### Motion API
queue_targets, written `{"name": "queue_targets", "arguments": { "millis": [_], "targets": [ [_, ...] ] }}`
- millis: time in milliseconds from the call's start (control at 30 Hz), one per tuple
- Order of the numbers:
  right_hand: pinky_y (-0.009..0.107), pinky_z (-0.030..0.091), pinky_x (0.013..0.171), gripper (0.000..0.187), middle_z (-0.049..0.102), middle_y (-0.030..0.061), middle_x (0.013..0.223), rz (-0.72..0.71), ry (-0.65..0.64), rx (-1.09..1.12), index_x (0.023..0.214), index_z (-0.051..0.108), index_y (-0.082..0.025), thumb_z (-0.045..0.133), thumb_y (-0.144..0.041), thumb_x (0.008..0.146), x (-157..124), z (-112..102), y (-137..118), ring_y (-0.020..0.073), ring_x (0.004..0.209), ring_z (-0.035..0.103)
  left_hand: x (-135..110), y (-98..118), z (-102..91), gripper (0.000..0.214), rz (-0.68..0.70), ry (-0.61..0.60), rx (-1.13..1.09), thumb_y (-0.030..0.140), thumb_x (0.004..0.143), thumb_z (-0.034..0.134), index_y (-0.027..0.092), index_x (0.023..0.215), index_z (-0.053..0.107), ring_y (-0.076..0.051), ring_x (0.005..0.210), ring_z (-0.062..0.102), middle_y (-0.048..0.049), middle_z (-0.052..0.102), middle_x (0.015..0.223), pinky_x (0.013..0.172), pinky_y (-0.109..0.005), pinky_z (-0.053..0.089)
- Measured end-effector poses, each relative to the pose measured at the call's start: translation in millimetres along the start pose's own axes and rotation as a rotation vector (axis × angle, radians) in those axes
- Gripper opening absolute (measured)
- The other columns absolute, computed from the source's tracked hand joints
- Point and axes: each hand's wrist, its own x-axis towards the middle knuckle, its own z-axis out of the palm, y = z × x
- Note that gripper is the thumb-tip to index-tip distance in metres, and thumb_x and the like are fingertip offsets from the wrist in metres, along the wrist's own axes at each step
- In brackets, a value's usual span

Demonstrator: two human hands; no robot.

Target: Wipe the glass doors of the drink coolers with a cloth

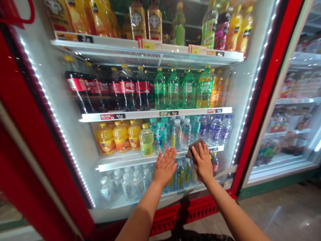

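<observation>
My left hand (165,166) lies flat with fingers together against the glass door (75,147) of a red-framed drinks fridge, over the lower shelves. My right hand (202,162) presses a dark grey cloth (194,147) against the same glass, just to the right of the left hand. Behind the glass at hand level stand clear water bottles (177,134) and a pale green bottle (146,140). Small water bottles (131,184) fill the bottom shelf below my hands.
Orange drink bottles (120,136) sit left on the same shelf. Cola bottles (125,88) and green soda bottles (175,87) fill the shelf above; juices and teas (145,21) stand on top. A second fridge (293,117) stands to the right. Tiled floor (283,211) lies lower right.
</observation>
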Motion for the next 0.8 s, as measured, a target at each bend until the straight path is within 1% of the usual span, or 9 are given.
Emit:
{"name": "queue_targets", "arguments": {
  "millis": [100, 167, 300, 367, 433, 533, 633, 733, 800],
  "targets": [
    [0.071, 0.033, 0.115, 0.088, -0.006, 0.0048, 0.172, 0.224, 0.06, 0.043, 0.163, 0.0, -0.036, 0.047, -0.011, 0.093, -23.7, 6.0, 0.8, 0.0372, 0.157, 0.001, -0.3, -0.1, 7.4, 0.076, -0.009, 0.047, -0.019, 0.046, 0.099, 0.052, 0.018, 0.162, 0.018, -0.016, 0.157, 0.008, -0.0069, 0.037, 0.16, 0.13, -0.041, -0.006],
    [0.072, 0.036, 0.112, 0.087, -0.008, 0.0077, 0.171, 0.275, 0.056, 0.051, 0.163, -0.002, -0.033, 0.047, -0.014, 0.094, -43.8, 13.1, -12.9, 0.0387, 0.156, -0.001, -0.2, -0.7, 10.9, 0.078, -0.004, 0.061, -0.045, 0.048, 0.099, 0.053, 0.018, 0.162, 0.017, -0.017, 0.157, 0.01, -0.0084, 0.038, 0.159, 0.13, -0.041, -0.006],
    [0.07, 0.034, 0.115, 0.091, -0.003, 0.0077, 0.172, 0.033, -0.023, 0.031, 0.163, 0.003, -0.033, 0.052, -0.009, 0.09, -39.7, 15.1, -27.6, 0.0395, 0.157, 0.003, 0.1, -2.8, 15.2, 0.081, 0.003, 0.061, -0.088, 0.046, 0.098, 0.055, 0.019, 0.162, 0.015, -0.02, 0.156, 0.014, -0.0098, 0.037, 0.16, 0.129, -0.042, -0.007],
    [0.066, 0.029, 0.12, 0.09, 0.004, 0.002, 0.172, -0.111, -0.029, 0.018, 0.163, 0.007, -0.039, 0.05, -0.008, 0.09, -17.5, 8.3, -14.8, 0.0349, 0.157, 0.008, 0.3, -3.8, 15.8, 0.083, 0.007, 0.068, -0.112, 0.045, 0.097, 0.056, 0.019, 0.162, 0.013, -0.02, 0.156, 0.012, -0.0098, 0.036, 0.161, 0.129, -0.043, -0.008],
    [0.064, 0.026, 0.122, 0.086, 0.006, -0.0024, 0.172, -0.128, 0.011, 0.012, 0.162, 0.009, -0.042, 0.049, -0.011, 0.092, 1.5, 2.1, 5.2, 0.0317, 0.157, 0.011, 0.7, -4.4, 15.7, 0.084, 0.011, 0.075, -0.133, 0.044, 0.097, 0.058, 0.019, 0.163, 0.011, -0.02, 0.157, 0.009, -0.0096, 0.034, 0.162, 0.129, -0.043, -0.008],
    [0.067, 0.028, 0.12, 0.081, 0.001, 0.0003, 0.172, 0.148, 0.157, 0.01, 0.163, 0.007, -0.038, 0.045, -0.016, 0.095, 0.9, 4.5, 24.4, 0.0323, 0.158, 0.006, 2.0, -4.7, 15.7, 0.086, 0.005, 0.087, -0.125, 0.044, 0.096, 0.058, 0.019, 0.163, 0.011, -0.019, 0.157, 0.006, -0.0089, 0.034, 0.162, 0.13, -0.042, -0.008],
    [0.071, 0.032, 0.115, 0.08, -0.004, 0.0072, 0.172, 0.415, 0.232, 0.002, 0.164, 0.001, -0.029, 0.044, -0.02, 0.097, -27.4, 19.2, 16.5, 0.0348, 0.158, 0.001, 3.8, -4.5, 16.0, 0.087, 0.008, 0.115, -0.108, 0.046, 0.096, 0.058, 0.019, 0.163, 0.011, -0.02, 0.157, 0.004, -0.0085, 0.031, 0.163, 0.13, -0.043, -0.008],
    [0.072, 0.032, 0.114, 0.087, -0.004, 0.0079, 0.172, 0.288, 0.125, 0.008, 0.164, 0.002, -0.031, 0.051, -0.018, 0.094, -44.0, 26.4, 3.3, 0.039, 0.157, 0.001, 5.7, -3.8, 15.6, 0.088, 0.011, 0.142, -0.093, 0.047, 0.095, 0.059, 0.019, 0.163, 0.011, -0.02, 0.157, 0.003, -0.0076, 0.027, 0.165, 0.13, -0.042, -0.007],
    [0.071, 0.03, 0.116, 0.091, -0.003, 0.0059, 0.172, 0.165, 0.072, 0.011, 0.163, 0.002, -0.036, 0.052, -0.014, 0.09, -36.5, 21.5, 8.1, 0.04, 0.157, 0.004, 6.5, -3.5, 15.0, 0.089, 0.002, 0.138, -0.081, 0.048, 0.094, 0.06, 0.019, 0.163, 0.01, -0.019, 0.157, 0.003, -0.0071, 0.026, 0.165, 0.13, -0.042, -0.006]
  ]
}}
